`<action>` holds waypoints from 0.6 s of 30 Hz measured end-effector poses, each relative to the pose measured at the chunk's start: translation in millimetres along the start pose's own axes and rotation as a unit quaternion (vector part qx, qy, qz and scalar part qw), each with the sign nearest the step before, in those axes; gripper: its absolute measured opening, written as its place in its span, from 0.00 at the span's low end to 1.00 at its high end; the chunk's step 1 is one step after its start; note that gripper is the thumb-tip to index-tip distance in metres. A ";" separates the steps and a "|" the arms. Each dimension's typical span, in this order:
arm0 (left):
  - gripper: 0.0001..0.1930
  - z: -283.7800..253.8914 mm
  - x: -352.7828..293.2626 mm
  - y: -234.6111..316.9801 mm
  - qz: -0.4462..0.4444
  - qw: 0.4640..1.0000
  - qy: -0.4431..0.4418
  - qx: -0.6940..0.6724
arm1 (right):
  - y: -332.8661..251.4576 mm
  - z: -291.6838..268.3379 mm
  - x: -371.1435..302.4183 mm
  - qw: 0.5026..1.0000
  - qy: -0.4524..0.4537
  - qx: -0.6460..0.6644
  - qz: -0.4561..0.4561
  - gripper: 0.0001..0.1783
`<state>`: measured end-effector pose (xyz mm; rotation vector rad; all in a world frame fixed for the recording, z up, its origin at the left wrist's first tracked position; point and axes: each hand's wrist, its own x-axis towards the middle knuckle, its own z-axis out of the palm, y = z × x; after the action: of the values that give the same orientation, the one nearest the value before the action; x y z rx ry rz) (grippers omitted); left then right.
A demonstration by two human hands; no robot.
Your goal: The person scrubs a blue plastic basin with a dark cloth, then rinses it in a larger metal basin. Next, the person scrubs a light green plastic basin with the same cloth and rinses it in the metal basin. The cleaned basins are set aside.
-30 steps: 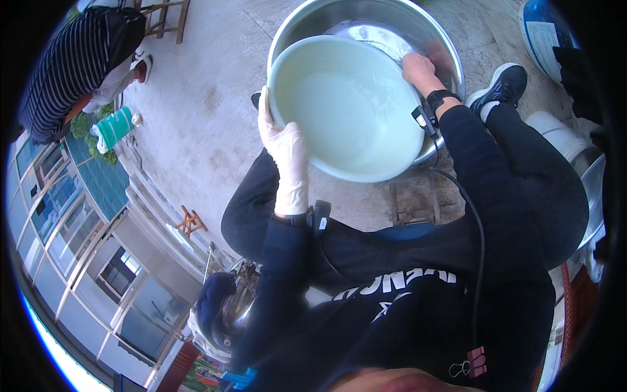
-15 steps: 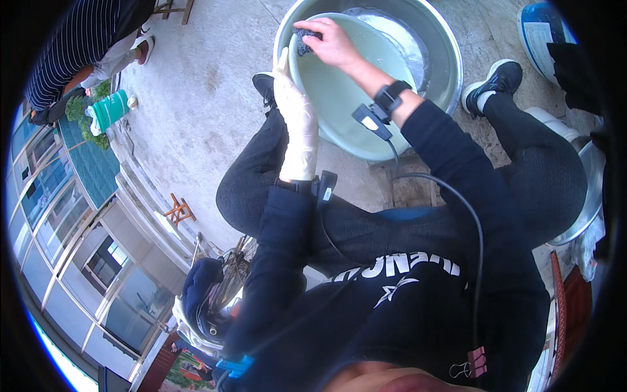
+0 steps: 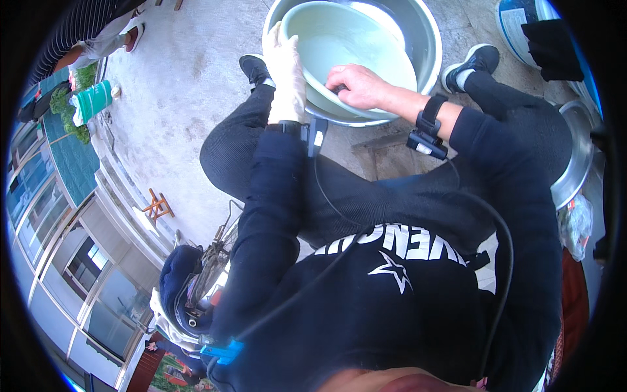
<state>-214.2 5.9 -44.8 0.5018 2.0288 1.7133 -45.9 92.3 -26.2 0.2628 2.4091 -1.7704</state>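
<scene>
Both hands are working at the pale green basin: gloved left hand grasping its left rim, bare right hand clenching a dark scrubber, mostly hidden, against the near wall. Change over the last half second: right hand is now working at the near side instead of the far left rim; this is suggesting that the rubbing is shifting around the wall. Basin is sitting inside the steel tub; whether it is touching the tub floor, cannot tell. Counting: hands two, basins one, tubs one, scrubbers one, green buckets one, dark shoes two
</scene>
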 end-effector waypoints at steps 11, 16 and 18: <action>0.21 -7.2 -6.4 -2.8 -0.002 0.998 0.027 0.056 | -11.3 -14.7 -51.9 0.974 -0.101 -0.201 0.034 0.12; 0.21 -8.0 -15.2 24.4 0.205 0.870 0.045 0.446 | -26.9 -11.9 -52.0 0.944 -0.112 -0.310 0.015 0.14; 0.16 -6.7 -22.1 41.8 0.192 0.924 -0.080 0.321 | -28.6 -23.0 -45.7 0.941 -0.090 -0.326 -0.002 0.12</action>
<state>-199.5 -4.4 -0.6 1.2762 2.4588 1.0867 -8.0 103.4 17.1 0.0117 2.6753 -0.8561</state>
